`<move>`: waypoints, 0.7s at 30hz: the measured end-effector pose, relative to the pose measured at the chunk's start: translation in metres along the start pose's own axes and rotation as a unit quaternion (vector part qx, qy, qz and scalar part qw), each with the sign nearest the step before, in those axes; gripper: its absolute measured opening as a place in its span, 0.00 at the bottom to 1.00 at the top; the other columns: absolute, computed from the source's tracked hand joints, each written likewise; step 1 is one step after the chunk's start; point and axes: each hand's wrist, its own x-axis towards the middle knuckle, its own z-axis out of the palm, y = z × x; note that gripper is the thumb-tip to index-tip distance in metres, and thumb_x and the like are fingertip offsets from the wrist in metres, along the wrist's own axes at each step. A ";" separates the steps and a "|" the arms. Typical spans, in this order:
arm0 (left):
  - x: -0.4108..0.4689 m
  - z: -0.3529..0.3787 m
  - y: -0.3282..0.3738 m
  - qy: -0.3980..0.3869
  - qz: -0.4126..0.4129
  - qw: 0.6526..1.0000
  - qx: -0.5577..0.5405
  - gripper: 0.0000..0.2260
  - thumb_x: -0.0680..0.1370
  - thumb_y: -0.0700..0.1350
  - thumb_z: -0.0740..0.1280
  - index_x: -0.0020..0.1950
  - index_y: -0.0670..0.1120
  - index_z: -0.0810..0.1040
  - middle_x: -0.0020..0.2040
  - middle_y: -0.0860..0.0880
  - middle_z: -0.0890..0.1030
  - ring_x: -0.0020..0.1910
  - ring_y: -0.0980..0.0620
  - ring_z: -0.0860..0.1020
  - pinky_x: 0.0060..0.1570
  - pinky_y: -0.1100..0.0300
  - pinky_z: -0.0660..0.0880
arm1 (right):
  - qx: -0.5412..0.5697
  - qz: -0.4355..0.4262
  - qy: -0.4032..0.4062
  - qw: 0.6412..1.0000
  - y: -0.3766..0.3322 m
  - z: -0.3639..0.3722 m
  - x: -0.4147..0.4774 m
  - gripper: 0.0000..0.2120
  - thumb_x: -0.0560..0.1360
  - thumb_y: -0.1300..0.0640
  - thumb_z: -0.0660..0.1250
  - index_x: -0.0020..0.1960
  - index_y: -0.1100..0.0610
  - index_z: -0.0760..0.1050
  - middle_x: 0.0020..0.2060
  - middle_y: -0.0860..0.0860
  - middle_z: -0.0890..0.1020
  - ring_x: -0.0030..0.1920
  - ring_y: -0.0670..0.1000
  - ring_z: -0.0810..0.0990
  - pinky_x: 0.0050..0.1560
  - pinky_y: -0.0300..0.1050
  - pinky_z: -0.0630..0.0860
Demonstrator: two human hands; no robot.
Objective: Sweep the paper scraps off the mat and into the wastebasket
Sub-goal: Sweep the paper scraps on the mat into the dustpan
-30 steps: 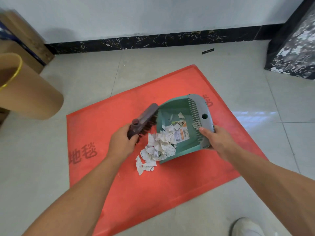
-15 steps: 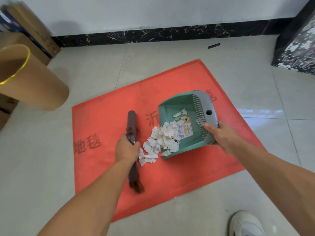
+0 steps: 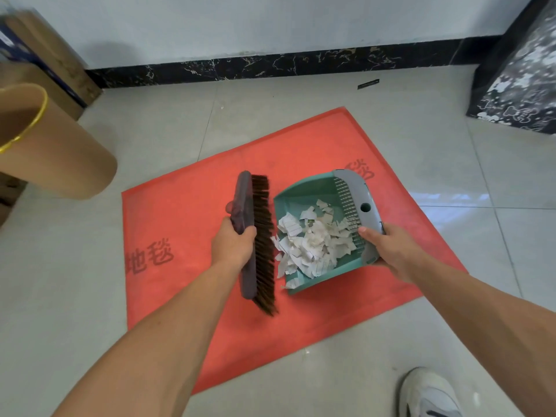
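- The left hand (image 3: 233,245) grips the brush (image 3: 255,233), which half a second ago lay out to the left and now stands bristles-first at the dustpan's mouth.
- The right hand (image 3: 388,251) holds the dustpan (image 3: 304,191) on the red mat (image 3: 180,212).
- Most paper scraps (image 3: 310,242) now sit inside; a few seem to straddle the lip.
- Next, probably one last push, then tipping into the wastebasket (image 3: 60,164), well apart at left.
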 end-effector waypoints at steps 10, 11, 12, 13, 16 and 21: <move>0.003 -0.026 -0.026 -0.024 -0.016 0.984 0.177 0.16 0.75 0.47 0.68 0.58 0.40 0.73 0.57 0.38 0.79 0.57 0.38 0.76 0.53 0.53 0.71 | 0.007 -0.003 0.001 1.000 0.002 0.011 0.000 0.12 0.80 0.54 0.67 0.59 0.59 0.75 0.52 0.58 0.83 0.51 0.59 0.83 0.46 0.55 0.83; -0.003 -0.019 -0.026 -0.042 -0.020 0.986 0.159 0.16 0.75 0.47 0.68 0.59 0.41 0.73 0.57 0.39 0.79 0.58 0.39 0.77 0.54 0.53 0.71 | 0.004 -0.003 0.003 1.000 0.002 0.012 0.001 0.12 0.79 0.54 0.68 0.60 0.59 0.75 0.53 0.58 0.83 0.51 0.59 0.83 0.46 0.55 0.83; -0.009 -0.011 -0.024 -0.054 -0.019 0.989 0.135 0.16 0.75 0.47 0.68 0.59 0.42 0.73 0.57 0.40 0.80 0.58 0.40 0.77 0.54 0.54 0.71 | 0.003 -0.003 0.004 1.000 0.002 0.012 0.001 0.13 0.79 0.54 0.68 0.60 0.59 0.75 0.53 0.58 0.83 0.51 0.59 0.83 0.47 0.56 0.83; -0.015 -0.002 -0.020 -0.062 -0.014 0.991 0.116 0.15 0.75 0.46 0.68 0.58 0.42 0.73 0.57 0.41 0.80 0.57 0.41 0.77 0.52 0.55 0.71 | 0.003 -0.002 0.005 1.000 0.002 0.013 0.001 0.13 0.79 0.54 0.68 0.61 0.59 0.75 0.53 0.58 0.83 0.52 0.59 0.83 0.47 0.56 0.83; -0.027 0.017 -0.006 -0.077 0.015 0.993 0.085 0.12 0.75 0.46 0.67 0.57 0.44 0.75 0.54 0.44 0.81 0.52 0.44 0.78 0.46 0.60 0.68 | 0.007 -0.003 0.007 1.000 0.003 0.014 0.000 0.13 0.80 0.54 0.67 0.60 0.59 0.74 0.53 0.58 0.82 0.52 0.59 0.83 0.45 0.55 0.82; -0.023 0.005 0.006 -0.031 0.050 0.997 0.055 0.11 0.75 0.46 0.67 0.55 0.44 0.75 0.51 0.44 0.81 0.52 0.43 0.78 0.44 0.60 0.66 | 0.008 -0.003 -0.002 1.000 0.000 0.012 -0.001 0.12 0.79 0.54 0.68 0.60 0.58 0.74 0.53 0.57 0.82 0.52 0.58 0.83 0.45 0.54 0.83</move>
